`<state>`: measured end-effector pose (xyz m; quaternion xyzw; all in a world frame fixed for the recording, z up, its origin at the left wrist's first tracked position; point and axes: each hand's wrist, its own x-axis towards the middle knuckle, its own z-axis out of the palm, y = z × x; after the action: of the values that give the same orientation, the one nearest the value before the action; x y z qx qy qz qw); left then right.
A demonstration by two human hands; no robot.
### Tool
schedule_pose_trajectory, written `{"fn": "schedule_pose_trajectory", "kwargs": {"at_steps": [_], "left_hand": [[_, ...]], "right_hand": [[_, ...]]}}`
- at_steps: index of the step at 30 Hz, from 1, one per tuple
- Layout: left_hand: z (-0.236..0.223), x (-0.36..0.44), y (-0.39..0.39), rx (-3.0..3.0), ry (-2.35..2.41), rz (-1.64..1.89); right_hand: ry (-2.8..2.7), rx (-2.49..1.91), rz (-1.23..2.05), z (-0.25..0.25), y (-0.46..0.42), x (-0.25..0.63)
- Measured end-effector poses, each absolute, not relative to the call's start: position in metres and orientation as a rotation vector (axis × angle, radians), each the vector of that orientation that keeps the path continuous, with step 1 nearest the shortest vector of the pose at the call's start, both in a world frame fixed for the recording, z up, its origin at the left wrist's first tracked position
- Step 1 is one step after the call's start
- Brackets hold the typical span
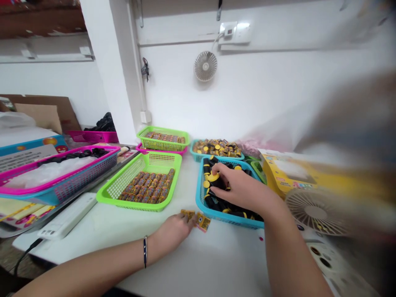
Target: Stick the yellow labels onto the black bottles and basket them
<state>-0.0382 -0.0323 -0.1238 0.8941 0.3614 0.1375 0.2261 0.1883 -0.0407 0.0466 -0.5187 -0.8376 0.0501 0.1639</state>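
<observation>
While the left hand touched labels, grip unclear, the right hand clasped a tube, presumably handy at one o'clock

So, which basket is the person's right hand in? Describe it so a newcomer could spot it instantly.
On the white table, find the nearer green basket holding neat rows of printed pieces. Just right of it, under the right hand, sits a blue basket. Unlike its neighbours, it holds a loose jumble of mostly black pieces with yellow ends.
</observation>
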Motion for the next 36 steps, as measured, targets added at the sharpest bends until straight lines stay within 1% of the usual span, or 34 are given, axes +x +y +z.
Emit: {"fn": "schedule_pose_trajectory", "kwargs": {"at_steps": [4, 6, 9, 11, 13, 15, 17, 19, 21, 23, 27, 31, 36], "left_hand": [[-0.121, -0.043, -0.032, 2.429, 1.151, 0.461], [-0.111, -0.043, -0.032, 2.370, 1.120, 0.509], [-0.079, -0.045, -0.032, 2.273, 1.026, 0.598], [-0.050, -0.046, -0.033, 2.240, 1.083, 0.702], [-0.018, -0.046, -0.033, 2.202, 1.124, 0.867], [0.011, -0.044, -0.033, 2.136, 1.037, 1.072], [0.031, -0.040, -0.033, 2.032, 0.919, 1.317], [0.042, -0.034, -0.034, 1.893, 0.827, 1.519], [0.045, -0.029, -0.035, 1.779, 0.774, 1.578], [0.044, -0.025, -0.035, 1.763, 0.765, 1.508], [0.039, -0.026, -0.030, 2.051, 0.847, 1.341], [0.032, -0.030, -0.021, 2.350, 0.854, 1.239], [0.024, -0.034, -0.012, 2.465, 0.824, 1.356]], "right_hand": [[-2.387, -1.456, 0.131, 0.049, -0.046, 0.191], [-2.386, -1.446, 0.119, 0.049, -0.047, 0.193], [-2.343, -1.418, 0.054, 0.048, -0.047, 0.194], [-2.263, -1.354, -0.020, 0.047, -0.046, 0.192], [-2.113, -1.264, -0.063, 0.046, -0.043, 0.189], [-1.922, -1.173, -0.016, 0.044, -0.040, 0.184], [-1.764, -1.067, 0.123, 0.043, -0.037, 0.179], [-1.662, -0.939, 0.290, 0.043, -0.037, 0.176], [-1.579, -0.846, 0.424, 0.044, -0.040, 0.174], [-1.499, -0.814, 0.510, 0.046, -0.043, 0.174], [-1.384, -0.778, 0.613, 0.045, -0.043, 0.173], [-1.380, -0.817, 0.598, 0.039, -0.033, 0.173], [-1.419, -0.845, 0.612, 0.035, -0.029, 0.172]]}}
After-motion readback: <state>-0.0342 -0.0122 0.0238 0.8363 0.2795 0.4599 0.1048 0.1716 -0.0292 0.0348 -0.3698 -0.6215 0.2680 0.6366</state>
